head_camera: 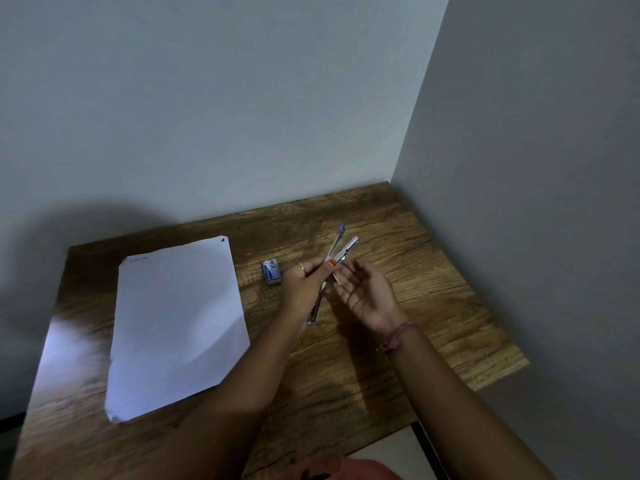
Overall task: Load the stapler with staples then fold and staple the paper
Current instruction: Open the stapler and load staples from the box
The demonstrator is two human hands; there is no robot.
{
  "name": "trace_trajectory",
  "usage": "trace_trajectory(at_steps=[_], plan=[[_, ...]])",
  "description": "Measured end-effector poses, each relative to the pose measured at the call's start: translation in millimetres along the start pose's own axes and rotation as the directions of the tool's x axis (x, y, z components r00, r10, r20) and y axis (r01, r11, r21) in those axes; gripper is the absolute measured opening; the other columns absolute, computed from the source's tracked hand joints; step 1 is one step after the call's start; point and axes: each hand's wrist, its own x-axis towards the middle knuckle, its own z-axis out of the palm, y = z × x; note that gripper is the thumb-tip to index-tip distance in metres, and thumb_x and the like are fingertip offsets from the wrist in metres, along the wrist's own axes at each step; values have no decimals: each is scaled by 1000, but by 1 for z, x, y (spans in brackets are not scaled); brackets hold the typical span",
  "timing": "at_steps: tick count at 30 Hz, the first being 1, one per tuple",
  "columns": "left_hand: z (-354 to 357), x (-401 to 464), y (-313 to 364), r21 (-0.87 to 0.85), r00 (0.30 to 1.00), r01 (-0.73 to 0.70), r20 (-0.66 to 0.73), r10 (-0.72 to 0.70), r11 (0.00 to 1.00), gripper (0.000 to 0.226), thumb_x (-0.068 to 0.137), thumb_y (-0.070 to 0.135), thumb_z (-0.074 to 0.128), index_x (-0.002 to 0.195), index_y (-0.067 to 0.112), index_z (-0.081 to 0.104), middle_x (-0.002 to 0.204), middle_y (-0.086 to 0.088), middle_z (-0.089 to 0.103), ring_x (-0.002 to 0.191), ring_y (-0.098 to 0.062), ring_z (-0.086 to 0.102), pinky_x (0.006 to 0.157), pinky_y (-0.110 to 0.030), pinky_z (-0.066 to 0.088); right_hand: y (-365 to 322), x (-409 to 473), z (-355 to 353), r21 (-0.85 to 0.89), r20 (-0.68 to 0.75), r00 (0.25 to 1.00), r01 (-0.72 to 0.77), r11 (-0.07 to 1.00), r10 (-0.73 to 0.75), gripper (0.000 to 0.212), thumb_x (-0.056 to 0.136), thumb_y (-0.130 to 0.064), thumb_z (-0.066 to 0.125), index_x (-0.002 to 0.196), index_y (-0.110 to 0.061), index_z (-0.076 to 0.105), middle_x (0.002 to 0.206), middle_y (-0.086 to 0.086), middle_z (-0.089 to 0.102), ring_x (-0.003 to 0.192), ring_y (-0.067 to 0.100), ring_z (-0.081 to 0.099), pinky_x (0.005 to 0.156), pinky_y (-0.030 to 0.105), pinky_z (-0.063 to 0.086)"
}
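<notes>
While left hand (304, 285) grips stapler (337, 254), right hand (363, 296) relaxed.

Head view — downward, near table (398, 237)

Wooden table (398, 344); white paper (176, 323) lies flat; small staple box (271, 271) beside it.

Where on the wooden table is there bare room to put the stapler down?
Bare wood lies right of both hands, toward the grey side wall, and along the near edge of the wooden table. It is crowded between the white paper sheet and the small staple box.
</notes>
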Motion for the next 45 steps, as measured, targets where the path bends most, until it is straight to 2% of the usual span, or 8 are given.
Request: trace_trajectory(at_steps=[3, 6, 10, 15, 24, 35, 40, 45], plan=[[-2, 5, -2, 472, 965, -258, 76, 253, 843, 19, 89, 14, 63, 105, 8, 71, 86, -6, 75, 78, -18, 69, 65, -32, 55, 10, 8, 3, 129, -37, 998, -43, 991, 48, 29, 98, -22, 39, 87, -7, 62, 78, 5, 71, 74, 15, 68, 67, 30, 55], [1, 9, 3, 813, 895, -414, 282, 345, 409, 29, 92, 22, 58, 118, 13, 66, 94, -12, 73, 85, -24, 68, 75, -37, 53, 18, 11, 4, 261, -58, 995, -66, 963, 84, 29, 97, -20, 39, 78, -9, 58, 60, 1, 66, 57, 10, 65, 55, 22, 55], [11, 14, 17, 860, 850, -503, 473, 231, 91, 31, 97, 25, 47, 121, 11, 61, 104, -10, 68, 95, -24, 63, 79, -34, 49, 22, 12, 2, 402, -53, 994, -62, 914, 91, 31, 97, -19, 38, 76, -7, 58, 56, 1, 65, 48, 9, 65, 47, 20, 54], [9, 17, 25, 760, 736, -645, 646, 203, -84, 30, 98, 22, 44, 122, 11, 59, 111, -8, 66, 101, -23, 62, 82, -40, 52, 23, 16, -3, 492, -43, 996, -46, 869, 77, 32, 97, -16, 37, 76, -6, 58, 56, 3, 65, 46, 9, 64, 48, 20, 54], [3, 12, 23, 686, 654, -725, 711, 258, -53, 37, 97, 23, 49, 132, 12, 53, 127, -5, 61, 113, -20, 58, 90, -32, 49, 26, 12, -9, 543, -8, 998, -51, 838, 65, 36, 99, -18, 34, 83, -2, 62, 64, 7, 70, 50, 13, 66, 46, 23, 54], [-9, 18, 23, 721, 711, -681, 606, 358, 132, 33, 92, 14, 59, 124, 4, 60, 118, -14, 66, 108, -25, 62, 95, -27, 45, 27, 16, -18, 434, -46, 998, -25, 901, 50, 38, 100, -21, 34, 94, 2, 64, 85, 17, 73, 76, 26, 73, 67, 37, 59], [-15, 25, 23, 748, 751, -659, 650, 111, 75, 36, 94, 15, 55, 129, 6, 55, 125, -12, 62, 115, -23, 56, 99, -35, 42, 30, 18, -22, 395, -60, 997, -15, 919, 42, 35, 100, -22, 34, 91, -2, 61, 77, 12, 73, 69, 22, 73, 64, 35, 59], [-21, 31, 23, 788, 803, -590, 552, 224, 176, 34, 93, 13, 58, 125, 3, 59, 113, -20, 66, 104, -31, 60, 83, -26, 38, 21, 23, -27, 243, -44, 999, 6, 970, 5, 38, 102, -25, 31, 108, -1, 59, 102, 13, 69, 89, 20, 70, 92, 33, 47]])
